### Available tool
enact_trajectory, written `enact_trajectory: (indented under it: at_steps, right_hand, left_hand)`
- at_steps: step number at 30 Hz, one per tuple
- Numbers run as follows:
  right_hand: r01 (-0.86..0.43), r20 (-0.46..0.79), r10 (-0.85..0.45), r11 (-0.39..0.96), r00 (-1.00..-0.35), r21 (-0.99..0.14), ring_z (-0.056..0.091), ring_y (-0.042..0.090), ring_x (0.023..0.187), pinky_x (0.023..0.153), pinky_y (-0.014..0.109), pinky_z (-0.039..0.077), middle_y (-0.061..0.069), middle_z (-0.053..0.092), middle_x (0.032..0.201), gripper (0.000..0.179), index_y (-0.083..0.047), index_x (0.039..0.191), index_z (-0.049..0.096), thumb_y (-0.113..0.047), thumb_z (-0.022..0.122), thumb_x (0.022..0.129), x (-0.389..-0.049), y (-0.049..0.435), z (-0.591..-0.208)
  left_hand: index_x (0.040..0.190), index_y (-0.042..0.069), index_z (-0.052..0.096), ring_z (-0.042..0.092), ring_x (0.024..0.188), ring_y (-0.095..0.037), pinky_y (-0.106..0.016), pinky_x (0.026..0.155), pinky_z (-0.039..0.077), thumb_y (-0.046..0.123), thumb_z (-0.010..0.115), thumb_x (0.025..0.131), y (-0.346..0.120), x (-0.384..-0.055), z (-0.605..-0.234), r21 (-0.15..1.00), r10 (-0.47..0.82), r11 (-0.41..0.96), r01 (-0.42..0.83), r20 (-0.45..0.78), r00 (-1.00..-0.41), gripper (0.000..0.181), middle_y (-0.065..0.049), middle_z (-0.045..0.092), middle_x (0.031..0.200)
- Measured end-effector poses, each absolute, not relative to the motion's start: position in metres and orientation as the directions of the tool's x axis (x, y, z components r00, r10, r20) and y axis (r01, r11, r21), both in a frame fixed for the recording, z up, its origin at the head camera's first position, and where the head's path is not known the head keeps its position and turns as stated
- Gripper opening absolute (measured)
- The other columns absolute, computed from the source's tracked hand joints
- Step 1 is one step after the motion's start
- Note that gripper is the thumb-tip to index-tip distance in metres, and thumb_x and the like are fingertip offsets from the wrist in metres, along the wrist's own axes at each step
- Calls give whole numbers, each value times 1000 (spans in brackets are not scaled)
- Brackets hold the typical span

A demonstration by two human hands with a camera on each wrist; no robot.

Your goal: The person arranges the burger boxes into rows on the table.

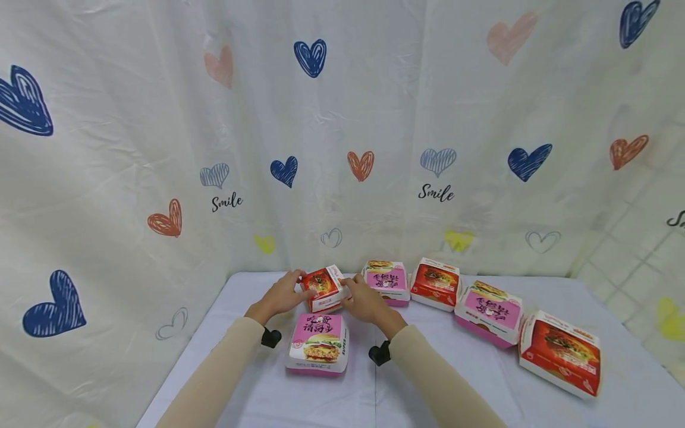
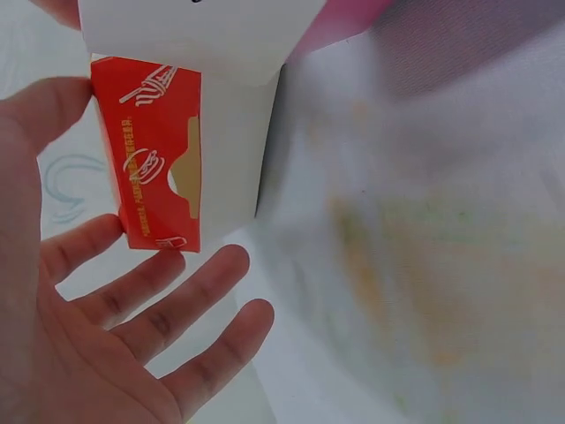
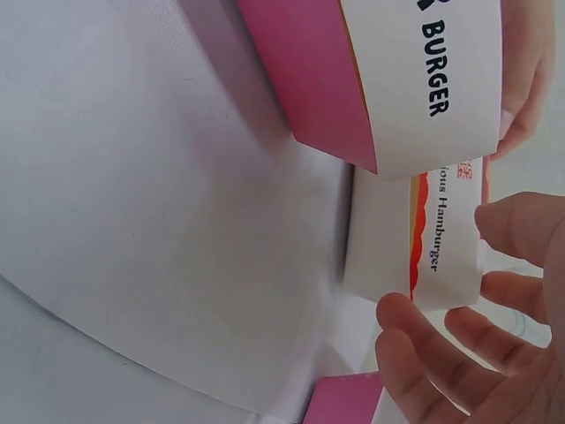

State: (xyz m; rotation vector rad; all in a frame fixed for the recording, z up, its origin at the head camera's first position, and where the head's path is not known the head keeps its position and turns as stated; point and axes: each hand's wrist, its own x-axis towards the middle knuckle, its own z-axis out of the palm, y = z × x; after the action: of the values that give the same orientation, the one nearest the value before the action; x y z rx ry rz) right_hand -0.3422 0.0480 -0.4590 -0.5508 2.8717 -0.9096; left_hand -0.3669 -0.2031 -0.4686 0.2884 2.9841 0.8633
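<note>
A red and white hamburger box [image 1: 323, 286] sits at the back left of the table, between both hands. On its left side my left hand [image 1: 279, 299] holds it, thumb and fingertips at its edges. My right hand [image 1: 369, 299] holds the opposite side in the same way. In the left wrist view, the thumb and fingertips touch the red end panel [image 2: 154, 155]. In the right wrist view, the fingers are bent round the white end [image 3: 446, 252]. Just in front stands a closed pink and white burger box [image 1: 319, 342], touched by neither hand.
To the right, more closed boxes form a curved row: a pink box [image 1: 385, 279], a red box [image 1: 436, 284], another pink box [image 1: 491, 309] and a larger-looking red box [image 1: 562, 351]. A white cloth covers the table [image 1: 428, 356]. Behind it hangs a heart-patterned curtain [image 1: 374, 107].
</note>
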Motion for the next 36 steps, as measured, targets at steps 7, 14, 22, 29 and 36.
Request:
enact_trajectory:
  at_steps: [7, 14, 22, 29, 36]
  right_hand:
    - [-334, 52, -367, 767, -929, -548, 59, 22, 98, 84, 40, 56, 12, 54, 133, 48, -13, 144, 54, -28, 65, 100, -343, 48, -460]
    - [-345, 65, -371, 769, -927, -538, 63, 22, 103, 89, 43, 57, 10, 62, 126, 46, -11, 143, 53, -27, 63, 101, -342, 50, -457]
    - [-334, 44, -367, 783, -929, -524, 61, 17, 88, 77, 35, 56, 6, 67, 112, 46, -14, 142, 54, -30, 65, 101, -344, 50, -456]
    - [-348, 70, -367, 779, -928, -522, 63, 20, 99, 85, 40, 56, 8, 65, 119, 38, -13, 132, 59, -32, 67, 99, -348, 48, -457]
    - [-338, 94, -342, 776, -935, -534, 61, 23, 104, 87, 41, 57, 10, 56, 133, 34, -13, 127, 62, -32, 66, 100, -350, 46, -458]
  left_hand:
    - [153, 16, 43, 52, 137, -36, -60, 108, 45, 59, 69, 90, -202, -365, -468, 538, 187, 829, 151, -12, -982, 81, -15, 53, 150]
    - [157, 19, 39, 51, 138, -35, -60, 108, 45, 63, 69, 88, -206, -366, -469, 536, 202, 829, 157, -26, -979, 88, -14, 52, 153]
    - [155, 26, 44, 63, 121, -30, -51, 96, 54, 56, 71, 90, -205, -363, -464, 564, 241, 804, 186, -23, -970, 77, -11, 56, 148]
    - [153, 27, 47, 65, 117, -28, -49, 93, 55, 49, 71, 92, -206, -365, -466, 567, 249, 800, 194, -20, -968, 69, -10, 57, 148]
    - [150, 30, 51, 65, 114, -28, -49, 94, 55, 45, 70, 94, -207, -365, -466, 559, 246, 804, 202, -5, -969, 61, -10, 59, 145]
